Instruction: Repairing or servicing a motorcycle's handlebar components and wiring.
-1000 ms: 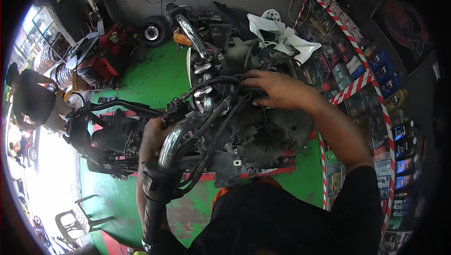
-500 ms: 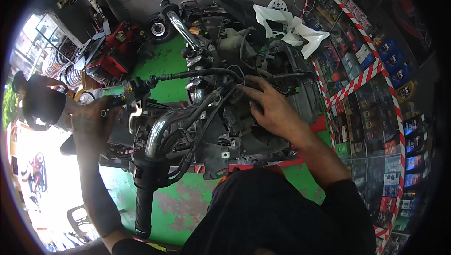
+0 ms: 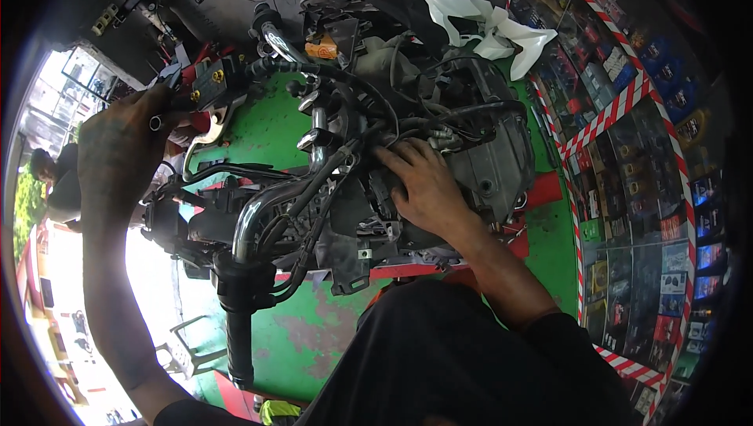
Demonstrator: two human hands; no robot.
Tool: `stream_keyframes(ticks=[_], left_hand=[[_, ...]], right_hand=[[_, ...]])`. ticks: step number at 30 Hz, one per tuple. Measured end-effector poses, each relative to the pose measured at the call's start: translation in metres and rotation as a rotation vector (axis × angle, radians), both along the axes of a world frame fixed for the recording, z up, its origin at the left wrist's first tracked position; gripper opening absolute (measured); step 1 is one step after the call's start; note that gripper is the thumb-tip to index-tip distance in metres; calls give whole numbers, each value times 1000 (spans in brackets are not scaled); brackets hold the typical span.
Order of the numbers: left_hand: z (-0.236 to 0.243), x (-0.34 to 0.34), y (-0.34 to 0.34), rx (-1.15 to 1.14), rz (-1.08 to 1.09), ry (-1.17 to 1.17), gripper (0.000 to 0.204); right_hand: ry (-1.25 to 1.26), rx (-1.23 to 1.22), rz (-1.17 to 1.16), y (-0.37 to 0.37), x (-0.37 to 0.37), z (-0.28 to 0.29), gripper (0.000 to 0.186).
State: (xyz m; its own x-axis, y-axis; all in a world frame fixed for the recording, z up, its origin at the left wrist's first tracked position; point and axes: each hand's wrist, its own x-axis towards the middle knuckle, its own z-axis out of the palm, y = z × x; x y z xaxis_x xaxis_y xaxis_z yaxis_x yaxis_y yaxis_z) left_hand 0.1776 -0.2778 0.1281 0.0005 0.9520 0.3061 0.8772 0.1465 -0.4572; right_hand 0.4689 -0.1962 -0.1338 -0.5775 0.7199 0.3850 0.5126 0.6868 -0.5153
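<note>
My left hand (image 3: 121,140) is closed around a brake lever assembly (image 3: 212,87) at the left, its black body and pale curved lever held above the motorcycle's front. A black hose (image 3: 345,74) runs from it in an arc toward the middle of the bike. My right hand (image 3: 423,183) rests on the stripped motorcycle, fingers spread; the fingertips reach into the cables (image 3: 357,143) by the steering head and are partly hidden. Between the hands stands the chrome handlebar (image 3: 252,218), with a black grip (image 3: 240,347) on its near end.
White fairing panels (image 3: 490,30) lie at the far side. On the right, a glass display case (image 3: 620,183) edged with red-and-white tape holds boxed parts, with bottles (image 3: 667,73) beyond. A chair (image 3: 184,351) stands at the lower left. The floor (image 3: 314,332) is painted green.
My left hand has lifted the brake lever assembly up and away from the handlebar, tilting it. The right hand has shifted slightly left and down along the cables. The view has moved a little.
</note>
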Motion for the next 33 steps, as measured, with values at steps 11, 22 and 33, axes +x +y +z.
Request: stream_keyframes(ticks=[11,22,33], left_hand=[[4,-2,-9,56,-136,207,25],[12,28,-60,-42,-391,508,49],[13,-3,-54,-86,-499,555,57]], right_hand=[[109,58,-59,-25,34,-14,55],[449,56,-136,17,-3,-5,47],[293,-122,-46,5,-6,-6,47]])
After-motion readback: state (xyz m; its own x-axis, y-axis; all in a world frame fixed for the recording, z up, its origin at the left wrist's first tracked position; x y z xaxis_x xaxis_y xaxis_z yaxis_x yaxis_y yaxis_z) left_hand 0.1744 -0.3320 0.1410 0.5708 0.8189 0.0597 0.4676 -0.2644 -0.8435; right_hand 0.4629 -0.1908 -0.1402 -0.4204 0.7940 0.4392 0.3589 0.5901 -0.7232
